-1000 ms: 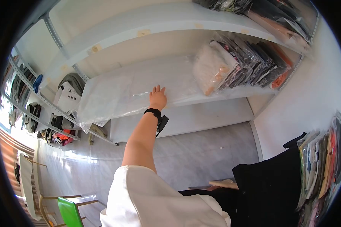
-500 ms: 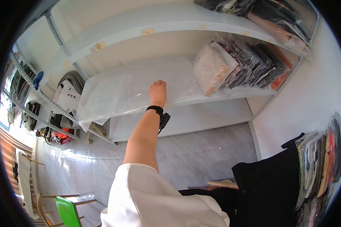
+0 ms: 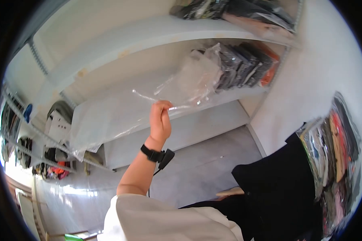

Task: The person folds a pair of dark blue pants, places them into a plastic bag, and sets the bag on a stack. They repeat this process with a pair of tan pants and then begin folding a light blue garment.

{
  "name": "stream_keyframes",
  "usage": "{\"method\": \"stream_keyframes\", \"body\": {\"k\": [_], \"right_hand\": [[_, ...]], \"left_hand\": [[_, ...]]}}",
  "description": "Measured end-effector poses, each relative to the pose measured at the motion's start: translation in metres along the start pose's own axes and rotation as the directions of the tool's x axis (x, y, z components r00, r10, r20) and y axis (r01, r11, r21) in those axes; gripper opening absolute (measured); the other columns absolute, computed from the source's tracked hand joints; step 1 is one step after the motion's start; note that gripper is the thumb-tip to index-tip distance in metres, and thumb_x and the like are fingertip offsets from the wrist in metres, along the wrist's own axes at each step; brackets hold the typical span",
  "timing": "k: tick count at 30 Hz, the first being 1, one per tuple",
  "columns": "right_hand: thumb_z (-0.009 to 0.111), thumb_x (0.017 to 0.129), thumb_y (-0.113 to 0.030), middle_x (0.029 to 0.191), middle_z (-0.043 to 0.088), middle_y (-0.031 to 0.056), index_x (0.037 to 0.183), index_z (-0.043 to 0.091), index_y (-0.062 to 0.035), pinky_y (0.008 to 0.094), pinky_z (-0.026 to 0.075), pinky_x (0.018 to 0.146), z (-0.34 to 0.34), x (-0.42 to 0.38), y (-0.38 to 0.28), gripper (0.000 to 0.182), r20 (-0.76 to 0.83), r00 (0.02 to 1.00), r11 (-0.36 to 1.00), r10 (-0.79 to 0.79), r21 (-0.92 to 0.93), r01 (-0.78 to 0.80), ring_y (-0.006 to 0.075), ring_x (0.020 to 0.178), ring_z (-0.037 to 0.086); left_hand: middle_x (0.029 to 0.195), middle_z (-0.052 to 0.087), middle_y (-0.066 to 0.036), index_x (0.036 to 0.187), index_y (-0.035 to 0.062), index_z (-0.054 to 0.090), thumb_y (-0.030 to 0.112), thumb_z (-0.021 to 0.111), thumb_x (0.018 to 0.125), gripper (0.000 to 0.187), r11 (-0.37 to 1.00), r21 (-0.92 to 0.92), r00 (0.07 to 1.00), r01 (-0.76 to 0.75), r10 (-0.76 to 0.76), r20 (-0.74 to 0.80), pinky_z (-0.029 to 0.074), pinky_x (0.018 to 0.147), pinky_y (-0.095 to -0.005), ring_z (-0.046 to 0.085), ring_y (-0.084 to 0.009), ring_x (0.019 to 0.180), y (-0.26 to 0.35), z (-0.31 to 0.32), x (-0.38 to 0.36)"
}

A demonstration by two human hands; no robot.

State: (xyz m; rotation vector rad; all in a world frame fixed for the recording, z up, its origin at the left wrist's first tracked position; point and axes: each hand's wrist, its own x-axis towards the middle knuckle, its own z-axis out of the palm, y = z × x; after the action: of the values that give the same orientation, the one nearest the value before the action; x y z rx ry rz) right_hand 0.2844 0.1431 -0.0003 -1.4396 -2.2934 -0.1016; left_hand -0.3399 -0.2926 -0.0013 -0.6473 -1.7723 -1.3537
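Note:
My left hand [image 3: 161, 120] reaches forward over the middle shelf, its fingers pinched on a clear plastic bag [image 3: 185, 107]. The bag's edge is lifted and stretches right toward a bagged white garment [image 3: 197, 74]. More clear plastic sheeting [image 3: 104, 120] lies along the shelf to the left and hangs over its front edge. A black strap with a small device [image 3: 155, 156] is around my left wrist. My right hand is out of view.
Several bagged garments [image 3: 245, 64] stand at the shelf's right end. Others lie on the upper shelf [image 3: 169, 32]. At right are a black garment [image 3: 281, 176] and a stack of bagged clothes [image 3: 330, 148] near the white wall. Bags and clothes fill the left rack [image 3: 40, 134].
My left hand has gone from resting on the plastic-covered shelf to holding a lifted edge of the clear plastic bag. The view has shifted right and tilted.

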Motion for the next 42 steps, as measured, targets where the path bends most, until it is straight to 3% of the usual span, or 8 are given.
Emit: {"method": "stream_keyframes", "body": {"k": [8,14,16,18,20,21,30,42], "right_hand": [[0.053,0.101,-0.017,0.15,0.042,0.0243,0.141,0.046,0.0028,0.0453,0.032,0.114,0.043,-0.004,0.075,0.045,0.044,0.997,0.997,0.067,0.025,-0.068,0.039,0.139,0.039],[0.058,0.096,-0.01,0.137,0.056,0.0219,0.133,0.053,0.0053,0.0373,0.037,0.111,-0.016,0.006,-0.047,0.04,0.003,1.0,0.891,-0.019,0.454,0.015,0.0344,0.13,0.052],[0.057,0.1,-0.014,0.134,0.06,0.0171,0.136,0.052,0.0034,0.0328,0.042,0.105,-0.017,0.012,-0.07,0.041,0.128,0.99,0.635,0.058,0.761,-0.136,0.0239,0.125,0.056],[0.055,0.102,-0.018,0.133,0.06,0.0153,0.14,0.048,0.0024,0.0307,0.043,0.103,-0.029,0.02,-0.091,0.044,0.243,0.969,0.468,-0.031,0.861,-0.201,0.0216,0.123,0.057],[0.058,0.101,-0.02,0.15,0.043,0.0169,0.15,0.034,0.0002,0.0358,0.038,0.11,-0.017,0.024,-0.095,0.058,0.266,0.95,0.216,-0.161,0.949,-0.23,0.0266,0.136,0.045],[0.063,0.098,-0.019,0.157,0.032,0.0175,0.154,0.022,-0.0007,0.0391,0.035,0.113,-0.014,0.028,-0.1,0.072,0.272,0.937,0.171,-0.219,0.956,-0.238,0.0293,0.143,0.036],[0.066,0.093,-0.006,0.082,0.067,0.002,0.103,0.065,0.002,0.0226,0.052,0.066,-0.023,0.043,-0.109,0.013,0.354,0.906,0.067,-0.234,0.935,-0.348,0.0072,0.071,0.063],[0.061,0.093,-0.005,0.078,0.065,0.0043,0.098,0.062,0.0033,0.0232,0.045,0.048,-0.03,0.01,-0.048,0.01,0.363,0.888,0.33,0.282,0.832,-0.445,0.0093,0.053,0.06]], "left_hand": [[0.077,0.06,-0.013,0.075,0.0032,0.052,-0.003,0.041,0.074,0.013,0.767,-0.641,0.959,-0.041,0.209,0.189,0.041,0.101,-0.0499,0.054,-0.0243,0.073,0.13,0.046,0.009],[0.077,0.055,-0.008,0.075,0.0106,0.053,0.016,0.054,0.088,0.014,-0.236,-0.805,0.818,0.544,-0.061,0.571,0.041,0.103,-0.0521,0.053,-0.023,0.077,0.168,0.124,-0.017],[0.077,0.053,-0.006,0.072,0.012,0.046,0.016,0.049,0.091,0.02,0.859,-0.373,0.86,0.351,-0.139,0.49,0.042,0.102,-0.0487,0.051,-0.0214,0.074,0.162,0.157,-0.031],[0.068,0.047,-0.004,0.069,0.0128,0.041,0.011,0.042,0.093,0.024,0.676,-0.567,0.822,0.47,-0.103,0.559,0.045,0.092,-0.041,0.044,-0.0186,0.064,0.184,0.179,-0.039],[0.06,0.039,-0.002,0.067,0.0125,0.039,0.007,0.038,0.093,0.027,-0.847,-0.069,0.589,0.527,0.305,0.748,0.043,0.079,-0.0342,0.034,-0.0156,0.054,0.226,0.197,-0.045],[0.056,0.035,-0.001,0.066,0.0119,0.039,0.007,0.038,0.093,0.027,-0.913,0.044,0.497,0.406,0.26,0.828,0.038,0.07,-0.0328,0.03,-0.0137,0.05,0.231,0.204,-0.053],[0.087,0.059,-0.008,0.092,0.0083,0.055,0.022,0.043,0.096,0.019,-0.664,0.098,0.285,0.741,0.444,0.849,0.044,0.077,-0.0346,0.049,-0.0182,0.072,0.28,0.247,-0.087],[0.14,0.051,-0.023,0.151,0.005,0.029,0.073,0.03,0.096,0.087,0.113,0.023,-0.029,0.993,0.056,0.998,0.051,0.091,-0.0471,0.058,-0.0341,0.118,0.23,0.218,-0.072]]}}
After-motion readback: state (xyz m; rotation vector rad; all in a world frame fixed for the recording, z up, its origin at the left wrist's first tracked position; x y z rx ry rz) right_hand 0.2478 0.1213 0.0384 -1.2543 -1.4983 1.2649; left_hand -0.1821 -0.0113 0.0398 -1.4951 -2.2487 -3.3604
